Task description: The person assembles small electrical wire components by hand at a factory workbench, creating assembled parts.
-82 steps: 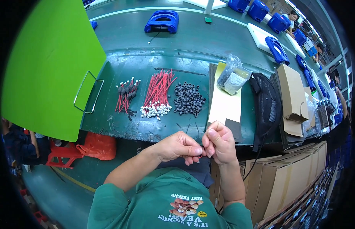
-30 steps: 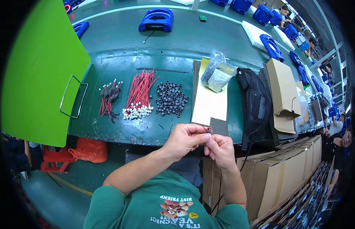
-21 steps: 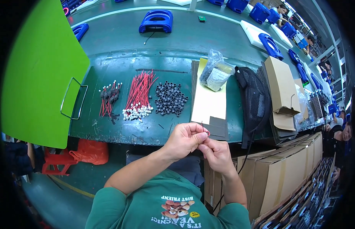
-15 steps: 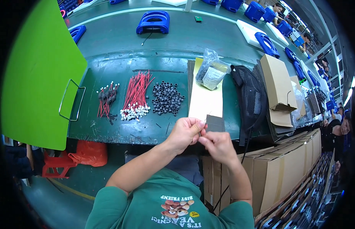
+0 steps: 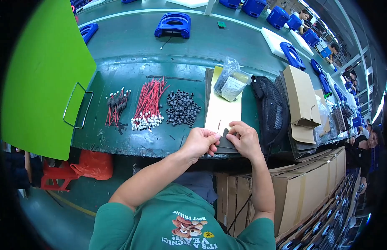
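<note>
My left hand [image 5: 200, 142] is closed in a pinch on a thin reddish-dark wire [image 5: 219, 125] that sticks up past the thumb. Just to its right, my right hand [image 5: 246, 141] has its thumb and forefinger apart, the other fingers curled. A small dark piece [image 5: 225, 132] lies by its fingertips; what it is I cannot make out. Both hands are over the near end of a pale yellow sheet [image 5: 223, 113] and a dark grey board [image 5: 227, 146]. Further left are a pile of black ring-like caps [image 5: 183, 107], red wires with white connectors [image 5: 151, 100] and a smaller bunch of wires with black parts [image 5: 117, 105].
A clear bag of parts [image 5: 231, 85] rests on the sheet. To the right stand a black mesh bag [image 5: 272, 110] and a cardboard box [image 5: 301, 96]. A green panel [image 5: 45, 79] rises at left. Blue plastic housings [image 5: 173, 26] sit beyond; large cartons [image 5: 302, 191] stand lower right.
My hands have moved apart from each other; the right one has shifted slightly right and away from me. The wire now shows above the left thumb. The view has shifted slightly.
</note>
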`<state>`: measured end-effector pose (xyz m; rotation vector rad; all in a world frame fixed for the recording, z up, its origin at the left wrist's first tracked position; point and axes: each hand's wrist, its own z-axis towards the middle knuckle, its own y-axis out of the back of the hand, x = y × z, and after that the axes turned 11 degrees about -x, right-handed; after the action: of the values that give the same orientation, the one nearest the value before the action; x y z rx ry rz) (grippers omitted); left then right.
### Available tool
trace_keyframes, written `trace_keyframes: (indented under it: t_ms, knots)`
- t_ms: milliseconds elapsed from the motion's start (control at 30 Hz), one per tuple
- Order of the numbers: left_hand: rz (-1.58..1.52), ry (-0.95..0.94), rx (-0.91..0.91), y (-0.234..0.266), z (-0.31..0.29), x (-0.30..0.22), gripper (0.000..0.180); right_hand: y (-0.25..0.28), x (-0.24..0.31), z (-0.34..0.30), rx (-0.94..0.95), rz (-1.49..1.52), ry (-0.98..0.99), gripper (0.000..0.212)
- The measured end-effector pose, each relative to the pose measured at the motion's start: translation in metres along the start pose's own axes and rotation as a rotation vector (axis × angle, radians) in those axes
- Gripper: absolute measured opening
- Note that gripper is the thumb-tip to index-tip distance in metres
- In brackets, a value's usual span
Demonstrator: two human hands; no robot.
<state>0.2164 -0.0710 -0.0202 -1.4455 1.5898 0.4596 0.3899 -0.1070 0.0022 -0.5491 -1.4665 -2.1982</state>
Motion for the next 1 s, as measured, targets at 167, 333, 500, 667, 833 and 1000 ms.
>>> trace_keyframes:
  t_ms: [167, 333, 500, 667, 833, 1000]
  knots:
    - [0.008, -0.015, 0.002, 0.0, 0.0, 0.001, 0.013, 0.005, 0.006, 0.002, 0.082, -0.019, -0.104, 0.015]
    - [0.054, -0.022, 0.003, -0.001, -0.002, 0.0, 0.014, 0.006, -0.001, -0.003, -0.215, 0.238, -0.103, 0.021]
    - [0.053, -0.025, 0.026, -0.001, -0.003, 0.001, 0.013, 0.036, -0.009, -0.002, -0.572, 0.613, -0.183, 0.024]
    - [0.092, -0.057, 0.065, 0.003, -0.012, -0.004, 0.013, 0.081, 0.025, -0.005, -0.41, 0.698, -0.185, 0.035]
    - [0.099, -0.094, 0.156, 0.011, -0.043, -0.02, 0.015, 0.062, 0.064, -0.006, 0.15, 0.546, -0.117, 0.049]
    - [0.057, -0.083, 0.176, 0.019, -0.057, -0.022, 0.016, 0.043, 0.079, 0.001, 0.219, 0.389, 0.017, 0.059]
